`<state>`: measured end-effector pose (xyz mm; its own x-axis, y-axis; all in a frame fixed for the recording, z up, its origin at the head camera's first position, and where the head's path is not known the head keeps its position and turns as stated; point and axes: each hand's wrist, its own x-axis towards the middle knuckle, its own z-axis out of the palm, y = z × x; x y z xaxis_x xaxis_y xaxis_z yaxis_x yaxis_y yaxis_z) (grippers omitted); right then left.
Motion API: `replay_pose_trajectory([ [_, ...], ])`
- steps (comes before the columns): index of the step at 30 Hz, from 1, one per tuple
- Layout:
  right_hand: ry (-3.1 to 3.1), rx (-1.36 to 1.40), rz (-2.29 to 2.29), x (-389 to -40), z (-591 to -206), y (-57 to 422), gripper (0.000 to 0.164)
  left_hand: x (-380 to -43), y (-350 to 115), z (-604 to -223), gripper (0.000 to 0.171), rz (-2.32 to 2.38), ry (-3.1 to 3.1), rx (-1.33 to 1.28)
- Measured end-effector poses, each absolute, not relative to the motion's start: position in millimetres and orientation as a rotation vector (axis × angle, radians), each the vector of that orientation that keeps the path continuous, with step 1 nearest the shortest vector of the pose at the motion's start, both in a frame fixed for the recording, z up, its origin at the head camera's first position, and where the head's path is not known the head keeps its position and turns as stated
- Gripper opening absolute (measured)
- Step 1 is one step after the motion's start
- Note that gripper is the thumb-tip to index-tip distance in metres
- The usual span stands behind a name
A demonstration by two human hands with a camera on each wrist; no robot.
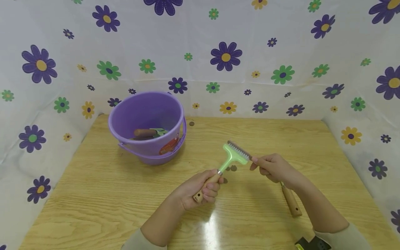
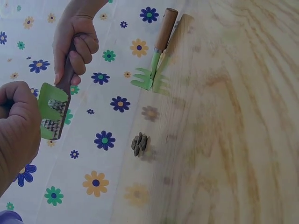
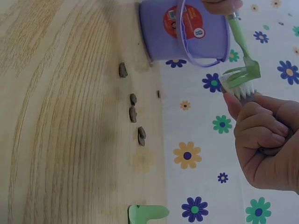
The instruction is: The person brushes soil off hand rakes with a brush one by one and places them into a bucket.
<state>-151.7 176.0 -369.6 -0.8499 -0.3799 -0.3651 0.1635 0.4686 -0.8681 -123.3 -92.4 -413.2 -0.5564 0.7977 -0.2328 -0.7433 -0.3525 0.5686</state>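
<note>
My left hand (image 1: 204, 189) grips the wooden handle of a small hand rake (image 1: 231, 157) with a light green head, tilted up above the table. In my right hand (image 1: 276, 169) is a brush with a dark brown handle (image 2: 68, 74), its white bristles (image 3: 244, 89) against the rake's tines. The brush lies along the far edge of the rake head in the head view. Beneath the right forearm a green hand fork with a wooden handle (image 1: 292, 201) lies on the table, its head mostly hidden there but visible in the left wrist view.
A purple bucket (image 1: 150, 152) stands at the back left, with a brown-handled tool (image 1: 145, 133) inside. Several dark clumps (image 3: 133, 114) are scattered on the wooden table (image 1: 103, 194). Flowered cloth (image 1: 200, 41) hangs behind and along both sides. A black device (image 1: 312, 243) shows at the lower right.
</note>
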Motion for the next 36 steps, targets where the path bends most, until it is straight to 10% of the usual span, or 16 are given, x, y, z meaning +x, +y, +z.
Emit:
replay_pose_trajectory([
  [36,3.038,-0.351,-0.815,-127.8,-356.9,158.4,0.049,-125.4,-94.2,-412.0,0.030,2.039,0.827,0.030],
])
